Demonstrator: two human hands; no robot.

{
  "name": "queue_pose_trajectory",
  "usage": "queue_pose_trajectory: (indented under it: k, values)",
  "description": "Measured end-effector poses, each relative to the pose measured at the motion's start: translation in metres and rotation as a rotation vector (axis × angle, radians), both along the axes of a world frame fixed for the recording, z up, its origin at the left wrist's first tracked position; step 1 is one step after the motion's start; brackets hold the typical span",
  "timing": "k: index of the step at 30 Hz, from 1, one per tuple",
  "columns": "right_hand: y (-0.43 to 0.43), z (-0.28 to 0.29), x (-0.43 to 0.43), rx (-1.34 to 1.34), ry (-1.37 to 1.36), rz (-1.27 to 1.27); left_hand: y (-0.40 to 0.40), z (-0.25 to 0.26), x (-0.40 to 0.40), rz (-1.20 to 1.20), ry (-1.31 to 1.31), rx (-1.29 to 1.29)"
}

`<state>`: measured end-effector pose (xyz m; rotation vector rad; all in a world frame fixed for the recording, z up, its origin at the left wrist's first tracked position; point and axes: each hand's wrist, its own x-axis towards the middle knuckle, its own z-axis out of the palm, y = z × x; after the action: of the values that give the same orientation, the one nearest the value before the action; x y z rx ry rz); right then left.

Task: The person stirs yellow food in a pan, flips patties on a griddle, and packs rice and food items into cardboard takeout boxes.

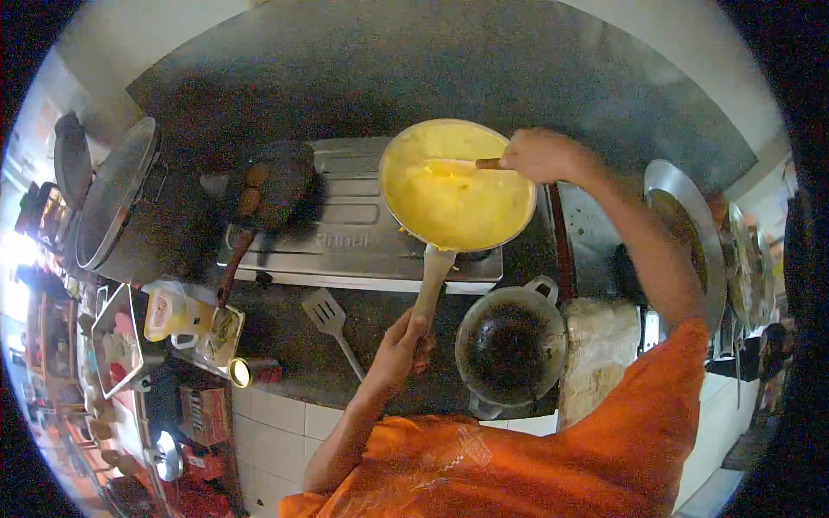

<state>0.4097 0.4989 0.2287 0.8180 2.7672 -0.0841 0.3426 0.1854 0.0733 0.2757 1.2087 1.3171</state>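
A pan point(528, 220) coated with a yellow mixture point(463, 204) is over the right part of a metal gas stove point(343, 239). My left hand point(407, 346) is closed around its pale handle point(432, 285) on the near side. My right hand point(541, 155), at the pan's upper right rim, grips the brown handle of a utensil point(490, 164); its far end lies in the yellow mixture and cannot be made out clearly. A slotted spatula point(326, 312) lies on the dark counter to the left of my left hand.
An empty-looking, blackened wok point(511, 346) stands at the counter's near edge. Left on the stove is a dark pan point(285, 188) with a wooden utensil. A large pot point(120, 194), a yellow-labelled pouch point(171, 314) and a white tray point(120, 340) are farther left; a metal basin point(712, 259) is right.
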Motion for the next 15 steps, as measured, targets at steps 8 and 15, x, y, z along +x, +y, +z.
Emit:
queue_pose_trajectory:
  k: [8,15]
  values:
    - [-0.029,0.014,0.053,-0.439,-0.052,0.027,-0.003,-0.004,-0.003,-0.013,0.067,-0.031]
    - [-0.029,-0.062,0.006,-0.392,0.142,0.182,-0.002,-0.003,-0.003,-0.040,0.180,0.030]
